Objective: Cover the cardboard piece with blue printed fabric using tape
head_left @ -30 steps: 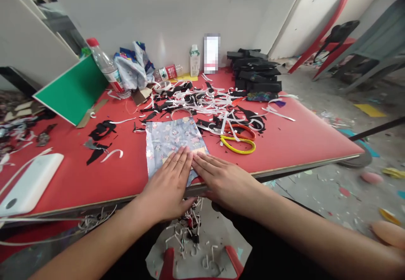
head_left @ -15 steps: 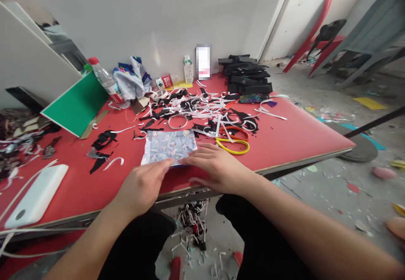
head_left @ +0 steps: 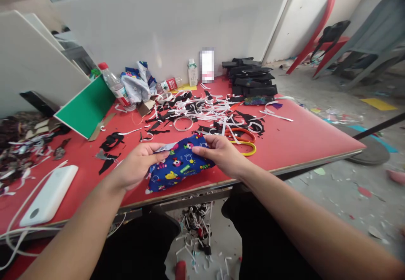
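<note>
1. Closely seen, the fingers (head_left: 158,148) of the left hand (head_left: 137,168) pinch the upper left edge of a blue printed sheet (head_left: 179,166), thumb on top.
2. The fingertips (head_left: 200,149) of the right hand (head_left: 223,155) are closed on the sheet's upper right edge in the same way.
3. The sheet sits between the two hands, cartoon-print face up. Its lower part seems to rest on the red table (head_left: 300,141), close to the front edge.
4. As for progress, the sheet looks doubled over, with a sliver of its pale back (head_left: 167,147) showing at the top left. I judge it whole, since no cut shows in it.
5. The scissors (head_left: 245,141), with yellow and orange handles, lie unheld just beyond the right hand.
6. Behind the hands a litter of white and black scrap strips (head_left: 202,107) crowds the table's middle, so little room is free there.
7. To the left, bare red lies between the sheet and a white power bank (head_left: 49,195).
8. To the right, a wider bare stretch runs to the table's corner.
9. The front edge (head_left: 284,169) passes just under the sheet, whose lower left corner is near it.
</note>
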### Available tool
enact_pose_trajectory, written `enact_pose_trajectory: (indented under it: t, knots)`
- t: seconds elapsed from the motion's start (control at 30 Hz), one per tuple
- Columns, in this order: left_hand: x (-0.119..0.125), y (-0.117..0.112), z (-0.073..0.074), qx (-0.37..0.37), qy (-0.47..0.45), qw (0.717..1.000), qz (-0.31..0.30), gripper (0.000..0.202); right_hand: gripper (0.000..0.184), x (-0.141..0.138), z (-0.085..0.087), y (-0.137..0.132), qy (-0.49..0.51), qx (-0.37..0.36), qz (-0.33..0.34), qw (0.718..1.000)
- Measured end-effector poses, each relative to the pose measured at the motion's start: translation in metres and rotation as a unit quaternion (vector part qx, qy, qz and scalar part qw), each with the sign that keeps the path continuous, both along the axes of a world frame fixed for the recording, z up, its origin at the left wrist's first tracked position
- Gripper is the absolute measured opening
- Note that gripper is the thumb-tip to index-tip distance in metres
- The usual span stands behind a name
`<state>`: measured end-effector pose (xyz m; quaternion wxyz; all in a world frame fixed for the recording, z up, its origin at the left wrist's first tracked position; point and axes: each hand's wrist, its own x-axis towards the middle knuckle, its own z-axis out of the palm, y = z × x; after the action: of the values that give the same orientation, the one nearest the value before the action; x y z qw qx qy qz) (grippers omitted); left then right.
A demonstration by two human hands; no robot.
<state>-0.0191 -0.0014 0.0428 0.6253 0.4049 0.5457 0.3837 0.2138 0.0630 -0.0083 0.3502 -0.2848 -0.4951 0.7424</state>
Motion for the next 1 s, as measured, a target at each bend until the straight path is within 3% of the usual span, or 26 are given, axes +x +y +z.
enact_pose_trajectory:
  t: [0.2, 0.33, 0.5, 0.6, 0.63, 0.67, 0.7, 0.77, 0.8, 0.9, 1.0]
  knots:
    - [-0.001, 0.013, 0.019, 0.025, 0.066, 0.997, -0.026, 0.032, 0.036, 0.004, 0.0, -0.001, 0.03, -0.059, -0.019, 0.998]
    - [0.002, 0.019, 0.026, 0.064, 0.168, 0.98, -0.081, 0.059, 0.038, 0.006, -0.002, 0.0, 0.044, -0.08, -0.047, 0.995]
    - [0.002, 0.033, 0.029, 0.124, 0.278, 0.952, 0.005, 0.03, 0.037, 0.007, -0.001, 0.001, 0.06, -0.096, -0.097, 0.989]
    - [0.012, 0.023, 0.04, 0.239, 0.359, 0.893, 0.126, 0.02, 0.036, 0.01, 0.004, 0.004, 0.083, -0.079, -0.172, 0.978]
    - [0.02, 0.015, 0.041, 0.329, 0.435, 0.817, 0.186, 0.015, 0.036, 0.011, 0.007, 0.004, 0.092, -0.07, -0.197, 0.974]
    - [0.03, 0.006, 0.04, 0.403, 0.486, 0.745, 0.216, 0.012, 0.036, 0.011, 0.009, 0.004, 0.1, -0.062, -0.216, 0.969]
    - [0.04, -0.003, 0.036, 0.451, 0.506, 0.711, 0.186, 0.014, 0.036, 0.01, 0.011, 0.003, 0.106, -0.055, -0.227, 0.966]
    - [0.06, -0.014, 0.021, 0.507, 0.498, 0.701, 0.055, 0.015, 0.037, 0.008, 0.013, -0.001, 0.115, -0.047, -0.231, 0.965]
    - [0.068, -0.015, 0.012, 0.532, 0.492, 0.689, 0.033, 0.013, 0.038, 0.007, 0.014, -0.003, 0.119, -0.044, -0.228, 0.965]
    - [0.078, -0.009, -0.011, 0.533, 0.488, 0.689, 0.05, 0.013, 0.037, 0.004, 0.013, -0.011, 0.119, -0.035, -0.212, 0.969]
    - [0.074, -0.005, -0.019, 0.506, 0.489, 0.705, 0.09, 0.018, 0.031, 0.006, 0.013, -0.017, 0.108, -0.028, -0.197, 0.974]
